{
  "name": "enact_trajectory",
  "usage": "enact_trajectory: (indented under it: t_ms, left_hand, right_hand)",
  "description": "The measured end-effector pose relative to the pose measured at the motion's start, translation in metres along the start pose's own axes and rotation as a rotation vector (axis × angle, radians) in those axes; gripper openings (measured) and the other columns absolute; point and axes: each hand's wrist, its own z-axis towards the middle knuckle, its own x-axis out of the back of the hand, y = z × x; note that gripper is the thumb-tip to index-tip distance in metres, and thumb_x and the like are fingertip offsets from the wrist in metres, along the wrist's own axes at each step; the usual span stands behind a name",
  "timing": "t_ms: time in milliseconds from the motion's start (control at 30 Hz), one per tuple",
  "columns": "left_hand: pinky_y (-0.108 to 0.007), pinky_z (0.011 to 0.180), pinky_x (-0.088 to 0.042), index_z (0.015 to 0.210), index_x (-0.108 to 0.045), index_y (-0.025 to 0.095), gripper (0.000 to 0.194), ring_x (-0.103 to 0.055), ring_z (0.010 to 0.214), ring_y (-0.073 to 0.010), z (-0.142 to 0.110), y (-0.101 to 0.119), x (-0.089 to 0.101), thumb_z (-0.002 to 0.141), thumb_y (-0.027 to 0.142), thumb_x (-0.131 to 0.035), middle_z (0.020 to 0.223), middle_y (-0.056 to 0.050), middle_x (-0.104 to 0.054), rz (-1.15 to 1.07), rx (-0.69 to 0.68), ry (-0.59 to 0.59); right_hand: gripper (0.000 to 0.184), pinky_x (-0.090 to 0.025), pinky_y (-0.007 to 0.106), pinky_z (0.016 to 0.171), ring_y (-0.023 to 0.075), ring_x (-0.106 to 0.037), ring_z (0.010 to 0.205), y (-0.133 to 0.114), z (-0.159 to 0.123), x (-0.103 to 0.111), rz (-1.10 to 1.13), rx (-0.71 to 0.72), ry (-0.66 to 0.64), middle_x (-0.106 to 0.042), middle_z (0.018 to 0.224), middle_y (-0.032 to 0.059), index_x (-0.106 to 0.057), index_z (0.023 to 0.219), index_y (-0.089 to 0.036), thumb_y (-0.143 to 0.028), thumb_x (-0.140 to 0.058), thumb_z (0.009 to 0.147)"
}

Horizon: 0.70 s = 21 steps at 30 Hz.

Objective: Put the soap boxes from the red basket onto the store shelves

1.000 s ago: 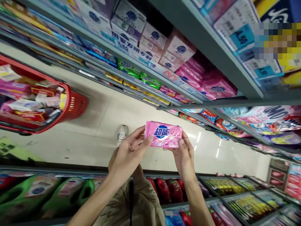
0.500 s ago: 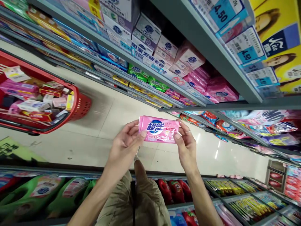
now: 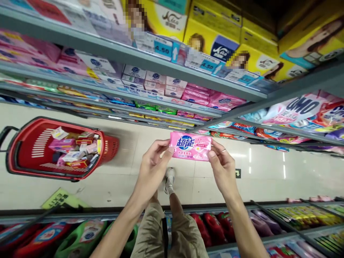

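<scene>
1. Pink and glossy, a soap packet (image 3: 190,146) with a blue round logo is hanging level in mid-air over the pale tiled floor (image 3: 204,186), its printed front facing up.
2. The left hand (image 3: 153,165) is pinching the packet's left end, thumb on top.
3. The right hand (image 3: 223,166) is clamping the right end the same way, a ring showing on one finger.
4. To the left, a red shopping basket (image 3: 110,148) is standing on the floor, well apart from the hands. Small boxes and packets (image 3: 77,148), pink, white, red and yellow, are lying jumbled towards its right end.
5. Ahead, grey shelving (image 3: 107,50) is holding yellow boxes (image 3: 212,32) above, with pale cartons (image 3: 154,82) and pink packs (image 3: 225,101) below.
6. Nearest the wearer, another shelf is carrying red bottles (image 3: 205,229) and green bottles (image 3: 83,236).
</scene>
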Motion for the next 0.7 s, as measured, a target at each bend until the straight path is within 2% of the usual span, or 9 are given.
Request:
enact_trajectory:
  t_ms: [100, 233, 400, 633, 700]
  left_hand:
    - [-0.027, 0.097, -0.054, 0.105, -0.073, 0.021, 0.026, -0.069, 0.112, -0.019, 0.001, -0.008, -0.005, 0.091, 0.042, -0.077, 0.118, -0.005, -0.076, 0.113, -0.041, -0.018]
    - [-0.03, 0.095, -0.056, 0.107, -0.073, 0.021, 0.027, -0.071, 0.111, -0.0204, 0.001, -0.023, -0.01, 0.09, 0.042, -0.077, 0.12, -0.006, -0.076, 0.18, -0.023, -0.035]
    - [-0.033, 0.093, -0.058, 0.104, -0.075, 0.02, 0.026, -0.073, 0.109, -0.0228, 0.002, -0.034, -0.013, 0.088, 0.04, -0.078, 0.116, -0.007, -0.078, 0.24, 0.002, -0.023]
    - [-0.032, 0.097, -0.055, 0.109, -0.074, 0.02, 0.028, -0.071, 0.107, -0.0194, 0.006, -0.052, -0.001, 0.085, 0.034, -0.081, 0.117, -0.006, -0.076, 0.13, 0.038, -0.039]
    - [-0.033, 0.098, -0.055, 0.111, -0.074, 0.019, 0.033, -0.071, 0.105, -0.0189, 0.007, -0.055, 0.002, 0.082, 0.032, -0.084, 0.115, -0.006, -0.076, 0.11, 0.042, -0.012]
  right_hand:
    - [0.042, -0.062, 0.038, 0.097, 0.0199, -0.071, 0.106, 0.007, -0.003, 0.009, 0.003, -0.014, 0.006, -0.071, 0.132, 0.0058, -0.076, 0.127, -0.029, -0.047, -0.079, 0.089]
    - [0.039, -0.062, 0.033, 0.093, 0.0164, -0.07, 0.1, 0.022, -0.004, 0.021, 0.04, -0.029, 0.015, -0.067, 0.121, 0.003, -0.077, 0.125, -0.031, -0.043, -0.08, 0.089]
    - [0.042, -0.061, 0.037, 0.096, 0.0183, -0.071, 0.102, 0.039, -0.006, 0.029, 0.032, -0.071, 0.019, -0.068, 0.124, 0.0043, -0.076, 0.128, -0.03, -0.044, -0.08, 0.089]
    - [0.045, -0.063, 0.04, 0.095, 0.0198, -0.074, 0.1, 0.047, -0.002, 0.025, -0.022, -0.097, 0.011, -0.072, 0.126, 0.0068, -0.073, 0.128, -0.027, -0.043, -0.081, 0.087]
    - [0.046, -0.063, 0.039, 0.094, 0.0194, -0.074, 0.1, 0.048, 0.001, 0.022, -0.046, -0.088, 0.013, -0.073, 0.123, 0.0065, -0.071, 0.129, -0.026, -0.043, -0.081, 0.087]
